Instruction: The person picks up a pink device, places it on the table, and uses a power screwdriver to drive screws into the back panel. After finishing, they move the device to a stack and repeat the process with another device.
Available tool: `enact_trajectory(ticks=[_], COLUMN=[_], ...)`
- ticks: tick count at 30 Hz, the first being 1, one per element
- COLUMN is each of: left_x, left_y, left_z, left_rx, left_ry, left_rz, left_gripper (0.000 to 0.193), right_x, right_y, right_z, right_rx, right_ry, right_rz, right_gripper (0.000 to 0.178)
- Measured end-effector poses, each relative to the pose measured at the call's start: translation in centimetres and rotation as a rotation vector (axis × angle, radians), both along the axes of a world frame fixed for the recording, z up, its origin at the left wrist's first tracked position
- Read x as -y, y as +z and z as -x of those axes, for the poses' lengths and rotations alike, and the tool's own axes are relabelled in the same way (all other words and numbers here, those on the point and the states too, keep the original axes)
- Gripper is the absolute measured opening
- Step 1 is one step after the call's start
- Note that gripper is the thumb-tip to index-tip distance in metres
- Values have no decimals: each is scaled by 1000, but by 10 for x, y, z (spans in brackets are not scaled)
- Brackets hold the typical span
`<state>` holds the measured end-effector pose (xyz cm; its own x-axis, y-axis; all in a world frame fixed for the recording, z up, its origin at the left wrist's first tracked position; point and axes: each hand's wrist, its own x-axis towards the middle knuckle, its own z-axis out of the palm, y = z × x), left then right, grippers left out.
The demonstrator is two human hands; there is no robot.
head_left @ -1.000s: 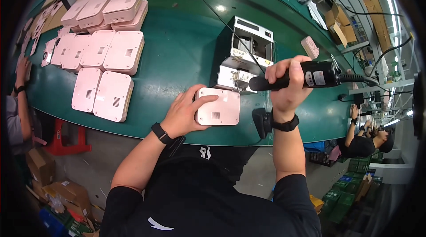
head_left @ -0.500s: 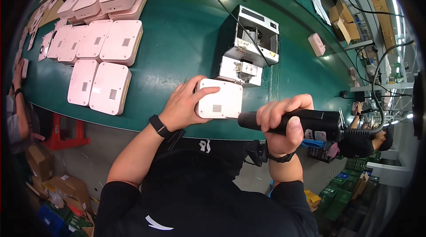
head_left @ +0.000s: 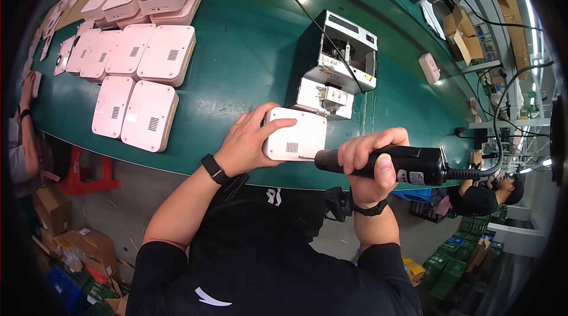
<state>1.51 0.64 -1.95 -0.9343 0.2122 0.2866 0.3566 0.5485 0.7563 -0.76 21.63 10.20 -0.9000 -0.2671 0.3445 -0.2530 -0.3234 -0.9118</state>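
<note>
A pale pink, square device housing (head_left: 309, 133) with a vent grille and corner screws lies near the table's front edge. My left hand (head_left: 247, 141) grips it by its left side, thumb laid over the top face. In my right hand (head_left: 373, 159) is a black corded electric screwdriver (head_left: 414, 165), held sideways with fingers wrapped round its body. Its thin bit reaches left over the housing's lower right part; whether the tip sits in a screw I cannot tell. Just beyond the housing stands a black and silver screw feeder (head_left: 334, 67).
Several similar housings (head_left: 151, 115) stand in rows and stacks on the left of the green table (head_left: 236, 50). A pink part (head_left: 429, 67) lies to the right. The screwdriver's cable (head_left: 502, 115) hangs at the right. A co-worker's arm (head_left: 26, 109) shows at the far left, other people at the right.
The screwdriver and my right hand have shifted slightly left, and the bit now overlaps the housing more. My left hand keeps its hold. The whole view has moved a little.
</note>
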Motion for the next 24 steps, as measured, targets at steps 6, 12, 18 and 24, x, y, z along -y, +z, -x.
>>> enact_trajectory(ticks=[6, 12, 18, 24], left_x=[18, 9, -27, -29], left_y=[20, 45, 40, 28], left_z=[3, -21, -43, -39], left_rx=[39, -161, -36, -106], left_ry=[-4, -53, -140, -84], left_rz=[66, 9, -232, -296], left_gripper=[85, 77, 55, 34], right_x=[12, -3, -13, -5], right_y=[21, 30, 28, 38], right_z=[1, -15, -18, -14], right_rx=[-38, -55, -100, -19], right_ry=[-13, -77, -118, 11], right_rz=[77, 276, 388, 401], right_gripper=[30, 29, 27, 21])
